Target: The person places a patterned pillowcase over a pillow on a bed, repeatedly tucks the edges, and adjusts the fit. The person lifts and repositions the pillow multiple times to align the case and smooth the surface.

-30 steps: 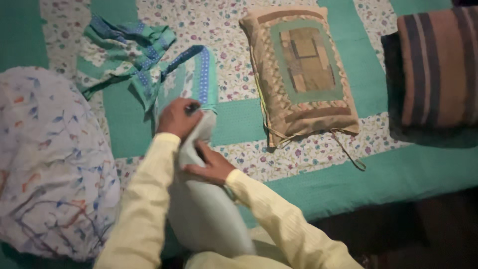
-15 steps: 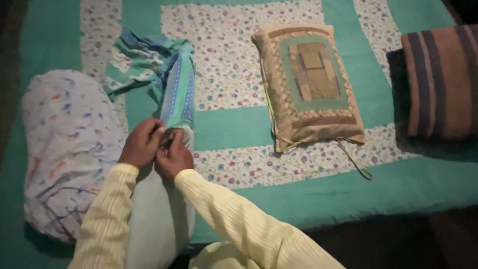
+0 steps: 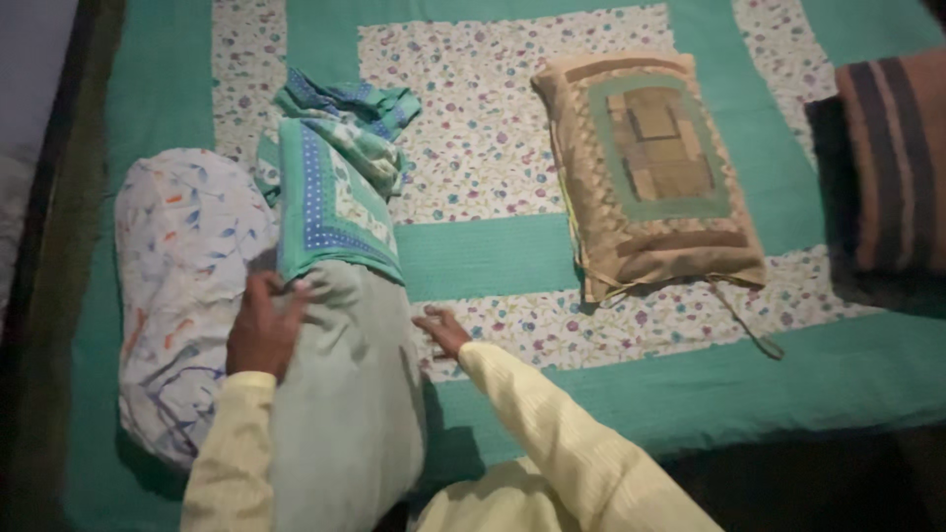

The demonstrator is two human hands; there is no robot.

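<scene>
A person is bending over a bed (image 3: pixel 493 258) that has a green and flowery quilt on it. A long grey pillow (image 3: pixel 345 394) lies in front of them. A green and blue patterned pillow cover (image 3: pixel 330 202) sits on its far end, pulled on only a little way and bunched up at the top.

The left hand (image 3: pixel 261 330) is on the pillow right at the lower edge of the cover. Its fingers (image 3: pixel 288 296) are curled and look like they pinch the cloth there, but I cannot be sure how tight the hold is. The right hand (image 3: pixel 443 330) is at about 3 o'clock from the pillow. It lies flat on the quilt with loose fingers, holding nothing.

At about 9 o'clock from the pillow lies a fat white pillow with leaf prints (image 3: pixel 182 286), touching it. At about 1 o'clock is a tan patchwork cushion (image 3: pixel 650 172), well apart. At the far right is a dark striped cushion (image 3: pixel 897 163).

I think the cover would go on best with both hands on its edge, one on each side. Pull it toward the body in small, even tugs. Keep the pillow straight so the cloth does not twist or bunch.
</scene>
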